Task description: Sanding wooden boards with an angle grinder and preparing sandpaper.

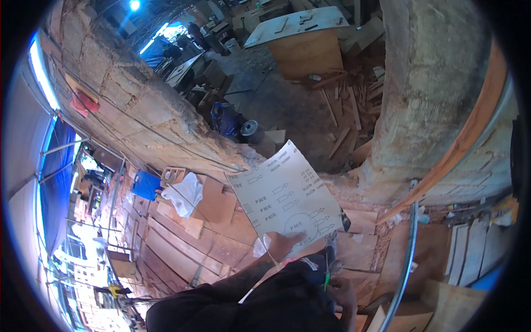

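My left hand [280, 244] grips the lower edge of a sheet of sandpaper [282, 196], with the thumb on its pale printed backing. The sheet is tilted, its printed side facing up toward me. A dark patch shows at its right corner. Lower and to the right, my right hand [344, 293] is partly in shadow, close to my dark clothing. Its fingers are curled at a thin green-handled thing [327, 278] that points upward; its exact kind is too small to tell.
Wooden boards [182, 243] cover the ground at left, with a white plastic bag [185, 193] and a blue container [146, 185]. A curved wooden strip [459, 149] and a metal pipe [411, 249] stand at right. Beyond a rough wall opening are a table [298, 27], a bucket [251, 130] and wood scraps.
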Demonstrator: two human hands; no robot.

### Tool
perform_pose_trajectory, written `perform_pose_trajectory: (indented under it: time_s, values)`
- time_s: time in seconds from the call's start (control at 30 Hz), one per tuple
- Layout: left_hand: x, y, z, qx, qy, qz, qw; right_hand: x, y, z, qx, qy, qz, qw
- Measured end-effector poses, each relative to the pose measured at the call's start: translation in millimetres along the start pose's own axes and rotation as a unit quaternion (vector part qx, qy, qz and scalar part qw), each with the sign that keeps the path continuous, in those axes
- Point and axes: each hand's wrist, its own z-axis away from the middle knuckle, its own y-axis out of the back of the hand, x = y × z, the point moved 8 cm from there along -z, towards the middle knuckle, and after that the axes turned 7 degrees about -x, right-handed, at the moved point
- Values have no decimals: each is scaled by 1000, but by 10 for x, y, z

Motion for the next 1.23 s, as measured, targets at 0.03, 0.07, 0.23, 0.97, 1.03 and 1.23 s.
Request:
perform_pose_trajectory:
  time_s: [0.03, 0.07, 0.23, 0.97, 1.03, 1.23]
  values:
    - [-25, -43, -101, 8, -13, -17, 1000, 25, 103, 8, 24, 5, -34, 999]
    - [-5, -90, -207, 10, -53, -31, 998, 45, 183, -15, 12, 10, -85, 996]
    - [-152, -397, -729, 41, 0, 95, 995, -258, 638, -55, -17, 84, -134, 987]
    - [467, 32, -646, 120, 51, 3, 991, -1852, 969, -2197, -87, 66, -200, 974]
    - [576, -10, -449, 121, 19, 15, 992, -1894, 836, -2232, -163, 62, -248, 953]
    - [612, -71, 380, 226, 122, -66, 964, -1823, 513, -2237, -285, 49, -122, 950]
